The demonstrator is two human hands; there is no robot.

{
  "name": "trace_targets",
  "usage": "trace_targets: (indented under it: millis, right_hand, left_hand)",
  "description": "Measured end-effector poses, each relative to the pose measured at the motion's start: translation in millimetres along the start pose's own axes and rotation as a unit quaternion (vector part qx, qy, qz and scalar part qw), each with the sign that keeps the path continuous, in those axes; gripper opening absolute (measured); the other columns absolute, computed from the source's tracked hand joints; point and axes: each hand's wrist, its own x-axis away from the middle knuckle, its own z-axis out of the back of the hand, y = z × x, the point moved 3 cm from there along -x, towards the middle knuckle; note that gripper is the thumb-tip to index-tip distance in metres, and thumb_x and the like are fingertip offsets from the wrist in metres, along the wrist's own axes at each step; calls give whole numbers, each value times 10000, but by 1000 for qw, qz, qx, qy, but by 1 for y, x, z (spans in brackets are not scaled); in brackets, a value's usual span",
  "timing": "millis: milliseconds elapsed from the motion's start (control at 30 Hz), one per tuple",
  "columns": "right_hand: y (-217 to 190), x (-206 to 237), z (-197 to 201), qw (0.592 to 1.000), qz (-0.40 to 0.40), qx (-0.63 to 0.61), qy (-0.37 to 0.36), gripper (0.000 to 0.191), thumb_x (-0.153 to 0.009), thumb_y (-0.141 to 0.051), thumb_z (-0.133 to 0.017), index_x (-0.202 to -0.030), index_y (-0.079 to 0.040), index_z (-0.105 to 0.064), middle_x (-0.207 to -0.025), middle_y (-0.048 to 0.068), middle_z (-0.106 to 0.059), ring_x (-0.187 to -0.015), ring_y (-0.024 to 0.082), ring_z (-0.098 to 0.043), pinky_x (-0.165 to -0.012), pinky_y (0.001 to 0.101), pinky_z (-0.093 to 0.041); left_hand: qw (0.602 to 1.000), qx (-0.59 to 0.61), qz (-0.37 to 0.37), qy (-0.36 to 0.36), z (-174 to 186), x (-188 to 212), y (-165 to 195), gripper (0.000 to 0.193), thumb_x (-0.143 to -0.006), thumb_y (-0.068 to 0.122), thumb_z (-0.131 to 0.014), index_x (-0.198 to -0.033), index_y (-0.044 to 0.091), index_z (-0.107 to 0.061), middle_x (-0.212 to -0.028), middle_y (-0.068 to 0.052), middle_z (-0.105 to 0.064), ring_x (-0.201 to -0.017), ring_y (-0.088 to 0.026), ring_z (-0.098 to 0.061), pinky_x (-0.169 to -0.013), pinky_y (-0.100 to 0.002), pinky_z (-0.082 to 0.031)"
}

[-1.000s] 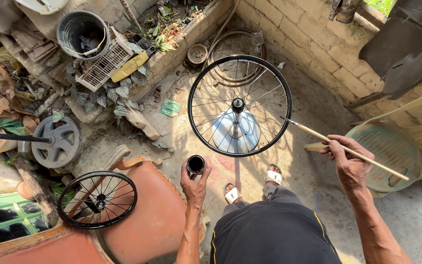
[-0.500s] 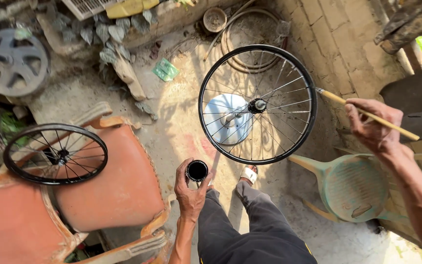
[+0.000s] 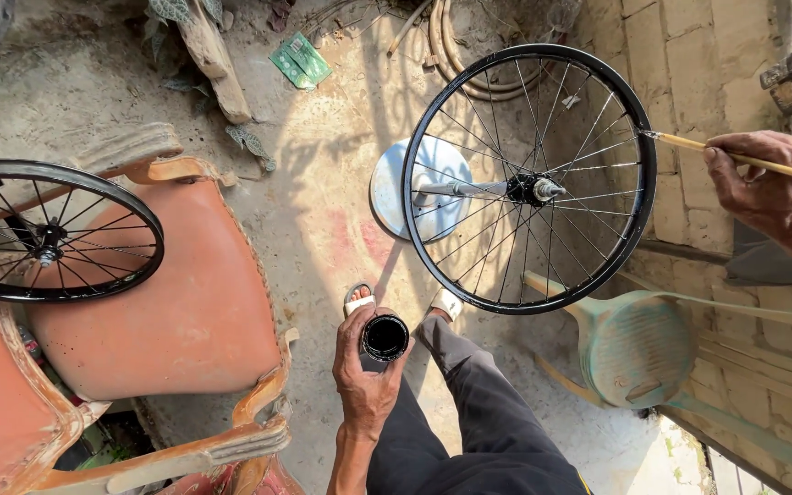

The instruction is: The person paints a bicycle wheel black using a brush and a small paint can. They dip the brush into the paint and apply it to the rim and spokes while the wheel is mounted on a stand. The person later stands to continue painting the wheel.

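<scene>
Right hand (image 3: 772, 197), at the right edge of the view, pinching a thin yellow brush stick (image 3: 744, 158). Stick lying almost flat, long way left to right, tip pointing left and touching the rim of the black wheel (image 3: 529, 179). Wheel upright on a round metal stand (image 3: 419, 188) on the floor. Left hand (image 3: 368, 376) low down, wrapped around a small black paint can (image 3: 385, 337), open top facing up. Second black wheel (image 3: 52, 231) resting on an orange chair (image 3: 185, 312).

The right hand (image 3: 772, 197) has moved the brush (image 3: 735, 158) tip onto the wheel (image 3: 529, 179) rim's right side; before it hovered lower. The view has swung rightward.
</scene>
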Motion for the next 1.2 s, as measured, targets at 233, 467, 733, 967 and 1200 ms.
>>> trace_targets:
  millis: [233, 467, 733, 967, 1200]
  right_hand:
    - [1, -11, -4, 997, 10, 60, -39, 185, -1151, -246, -713, -1144, -81, -795, -964, 92, -779, -663, 129, -714, -677, 246, -593]
    - [-27, -29, 6, 997, 19, 71, -30, 219, -1157, -269, -695, -1140, -75, -795, -955, 85, -777, -657, 123, -704, -677, 241, -589]
    - [-29, -27, 6, 996, 33, 71, -38, 214, -1162, -251, -705, -1116, -63, -797, -902, 93, -770, -635, 131, -696, -660, 250, -586]
    - [-33, -32, 9, 996, 46, 76, -1, 187, -1086, -180, -706, -1085, -15, -795, -886, 137, -766, -641, 189, -704, -628, 291, -589]
    - [-34, -36, 6, 995, 73, 74, -4, 184, -1138, -198, -688, -1108, -46, -788, -929, 105, -764, -739, 145, -725, -716, 252, -602]
  left_hand:
    - [1000, 6, 0, -5, 5, -3, -12, 651, -785, 144, -882, -1342, 32, -564, -1330, -143, -616, -1254, -311, -630, -1066, -423, -550]
    - [1000, 14, -2, -9, 2, 5, -18, 666, -774, 131, -886, -1344, 30, -556, -1328, -140, -614, -1261, -315, -624, -1080, -432, -541]
    - [1000, 27, -7, -10, -4, 15, -24, 663, -779, 122, -886, -1346, 37, -553, -1345, -138, -605, -1278, -314, -616, -1103, -435, -539]
    - [999, 35, -9, -12, -8, 21, -27, 670, -781, 136, -883, -1353, 43, -547, -1363, -142, -595, -1295, -316, -604, -1118, -438, -533]
    - [999, 30, -17, -11, -11, 25, -23, 660, -794, 139, -881, -1358, 50, -551, -1378, -142, -602, -1316, -322, -598, -1132, -444, -527]
